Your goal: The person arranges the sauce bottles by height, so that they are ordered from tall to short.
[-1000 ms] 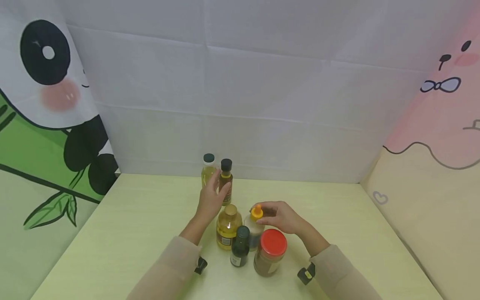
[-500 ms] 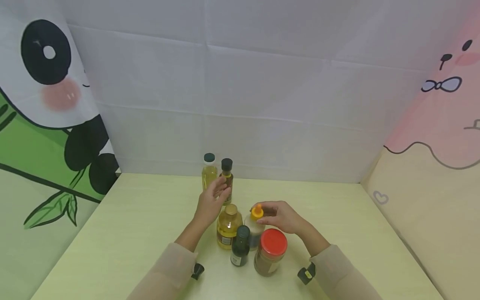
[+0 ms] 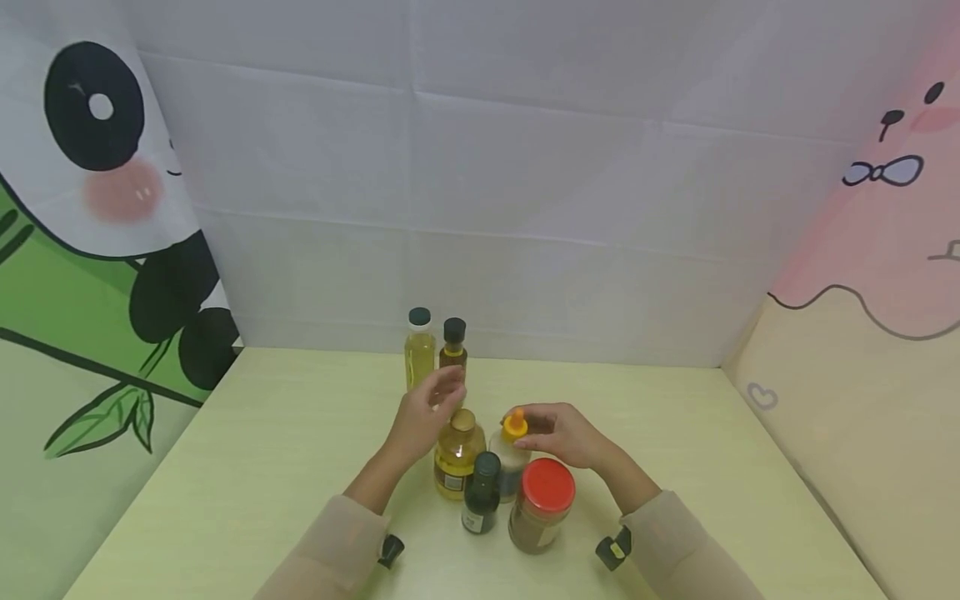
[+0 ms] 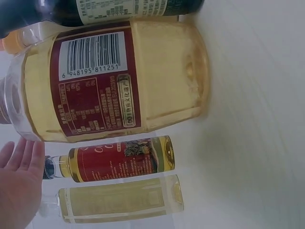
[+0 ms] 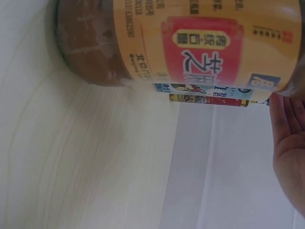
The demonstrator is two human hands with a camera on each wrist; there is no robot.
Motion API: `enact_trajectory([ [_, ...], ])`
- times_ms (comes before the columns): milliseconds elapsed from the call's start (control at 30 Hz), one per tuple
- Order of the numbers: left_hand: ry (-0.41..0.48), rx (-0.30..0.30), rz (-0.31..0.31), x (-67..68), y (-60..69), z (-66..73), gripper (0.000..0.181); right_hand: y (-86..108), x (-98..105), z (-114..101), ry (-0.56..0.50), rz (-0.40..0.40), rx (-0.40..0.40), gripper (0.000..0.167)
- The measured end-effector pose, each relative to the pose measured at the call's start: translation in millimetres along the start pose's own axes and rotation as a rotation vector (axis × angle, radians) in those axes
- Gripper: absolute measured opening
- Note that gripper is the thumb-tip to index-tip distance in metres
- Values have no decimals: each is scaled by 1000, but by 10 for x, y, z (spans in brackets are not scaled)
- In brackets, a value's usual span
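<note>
The right hand's (image 3: 555, 433) fingers and thumb bent round the orange-yellow nozzle cap (image 3: 514, 427) of a translucent, whitish squeeze bottle (image 3: 510, 457), apparently grasping it at the top while it stood upright on the pale wooden table (image 3: 300, 425), well apart from the back edge. The left hand's (image 3: 422, 419) fingers were loosely parted and released — nothing showed between them — just beside a broad, gold-capped bottle of yellow oil (image 3: 456, 458). In front of these stood a small, dark green glass bottle (image 3: 481, 493) and a clear jar of brown paste with a red lid (image 3: 536, 508). Farther out, nearer the back-left corner than the back-right, a slim, black-capped bottle with a red label (image 4: 121, 160) and a tall, pale yellow bottle with a dark green cap (image 3: 419, 358) made a pair. The work looked partway along — two bottles at the back, four containers gathered forward — though whether either group was finished could not be told.
</note>
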State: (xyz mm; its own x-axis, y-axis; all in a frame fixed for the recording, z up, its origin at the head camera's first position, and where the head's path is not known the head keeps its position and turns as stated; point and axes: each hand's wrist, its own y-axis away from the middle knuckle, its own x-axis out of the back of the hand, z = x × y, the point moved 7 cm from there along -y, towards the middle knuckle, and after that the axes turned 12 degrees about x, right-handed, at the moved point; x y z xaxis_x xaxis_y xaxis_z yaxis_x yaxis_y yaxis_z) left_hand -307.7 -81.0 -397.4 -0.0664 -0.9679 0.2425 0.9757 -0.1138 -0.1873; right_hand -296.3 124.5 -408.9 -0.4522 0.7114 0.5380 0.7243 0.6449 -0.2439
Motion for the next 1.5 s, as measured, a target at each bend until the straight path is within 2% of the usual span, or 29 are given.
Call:
enact_trajectory([
  [300,-61,-41,-38,-25,70,-29,35,0,-8,3,-10,3,6,41],
  [800,-90,-91,-185,-87,130,-68,37,13,5,-23,-24,3,9,42],
  [967,-100,-111,-175,-84,163,-84,40,10,-3,-30,-34,1,-2,41],
  [1267,-107,-98,-148,-71,221,-109,41,4,-18,-54,-35,-2,-5,41],
  [1500,-116,-151,-128,-74,246,-95,37,14,-22,-65,-27,2,-9,41],
])
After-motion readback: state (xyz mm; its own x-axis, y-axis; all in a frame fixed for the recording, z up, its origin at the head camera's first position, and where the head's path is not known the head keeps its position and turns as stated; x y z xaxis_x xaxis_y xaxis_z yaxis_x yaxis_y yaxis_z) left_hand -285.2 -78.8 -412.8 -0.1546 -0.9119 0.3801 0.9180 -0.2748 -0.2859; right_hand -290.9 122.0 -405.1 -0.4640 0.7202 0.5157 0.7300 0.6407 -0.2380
